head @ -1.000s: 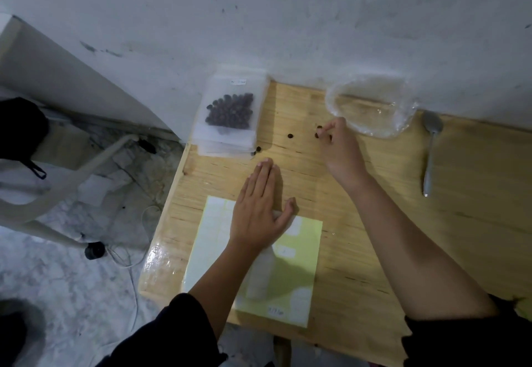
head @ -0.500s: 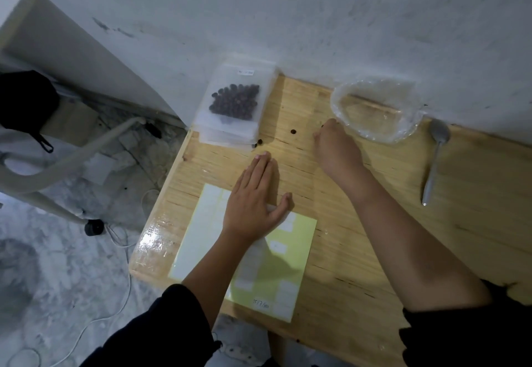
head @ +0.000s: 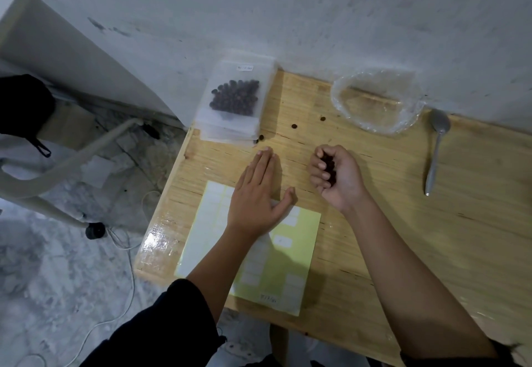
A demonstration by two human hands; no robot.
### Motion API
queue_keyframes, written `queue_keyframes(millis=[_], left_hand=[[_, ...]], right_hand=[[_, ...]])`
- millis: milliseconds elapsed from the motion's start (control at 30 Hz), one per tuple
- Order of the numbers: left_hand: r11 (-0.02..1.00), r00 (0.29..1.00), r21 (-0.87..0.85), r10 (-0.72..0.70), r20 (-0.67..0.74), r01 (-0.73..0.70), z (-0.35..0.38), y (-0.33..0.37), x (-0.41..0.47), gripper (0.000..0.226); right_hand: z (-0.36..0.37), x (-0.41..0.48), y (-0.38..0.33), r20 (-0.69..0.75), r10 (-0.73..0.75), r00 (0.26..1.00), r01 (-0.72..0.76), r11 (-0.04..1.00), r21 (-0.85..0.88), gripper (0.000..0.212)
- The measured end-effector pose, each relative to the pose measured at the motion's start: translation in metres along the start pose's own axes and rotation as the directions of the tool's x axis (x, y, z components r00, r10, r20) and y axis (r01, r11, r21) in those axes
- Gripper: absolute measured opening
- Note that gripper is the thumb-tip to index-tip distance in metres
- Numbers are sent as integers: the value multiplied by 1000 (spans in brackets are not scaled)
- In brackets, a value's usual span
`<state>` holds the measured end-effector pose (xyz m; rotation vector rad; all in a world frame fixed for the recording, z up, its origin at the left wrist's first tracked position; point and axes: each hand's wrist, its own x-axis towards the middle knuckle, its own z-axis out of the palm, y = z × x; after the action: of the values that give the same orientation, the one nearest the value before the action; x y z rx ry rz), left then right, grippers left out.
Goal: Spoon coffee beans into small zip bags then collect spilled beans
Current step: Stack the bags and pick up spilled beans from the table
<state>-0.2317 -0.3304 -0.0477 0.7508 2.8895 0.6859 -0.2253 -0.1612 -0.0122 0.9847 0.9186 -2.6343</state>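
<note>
While left hand (head: pixel 256 197) lies flat, beans (head: pixel 328 165) in right hand (head: pixel 338 178).

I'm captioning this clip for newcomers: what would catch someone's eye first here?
The right hand, over the middle of the wooden table, is curled around a few dark coffee beans, while the left hand lies flat beside it, partly on a yellow-green label sheet. At the far left corner sits a zip bag of beans, with three stray beans loose nearby.
</note>
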Motion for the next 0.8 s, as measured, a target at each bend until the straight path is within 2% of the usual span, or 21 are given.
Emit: queue_keyframes(millis=[67,167,267,367,533,667,733,800], left_hand=[[1000,1000,5,0,7,0,0,0,0,71],[999,1000,32,-14,20,14,-1,-2,-2,69],[997,999,56,-52,9,52,-4,-10,-11,68],[991,993,62,-116,-21,117,-11,-24,-21,69],[969,971,66,-236,-31,238,-19,-36,-26,75],[966,969,75,-248,-12,248,-17,-34,-25,75],[967,970,72,-244,-11,244,-18,-34,-25,73],[968,970,67,-241,-7,241,-18,-34,-25,73]], right_hand=[[3,2,-3,-13,-15,1000,14,997,-79,31],[13,6,-8,-13,-104,994,93,927,-363,30],[25,16,-10,-9,-188,982,137,747,-651,32],[38,28,-7,26,-216,976,145,556,-819,27],[59,42,1,187,-244,951,236,187,-954,9],[70,49,0,241,-169,956,223,-119,-967,18],[71,51,0,265,-151,952,230,-215,-949,19],[72,51,1,287,-152,946,242,-258,-935,18]])
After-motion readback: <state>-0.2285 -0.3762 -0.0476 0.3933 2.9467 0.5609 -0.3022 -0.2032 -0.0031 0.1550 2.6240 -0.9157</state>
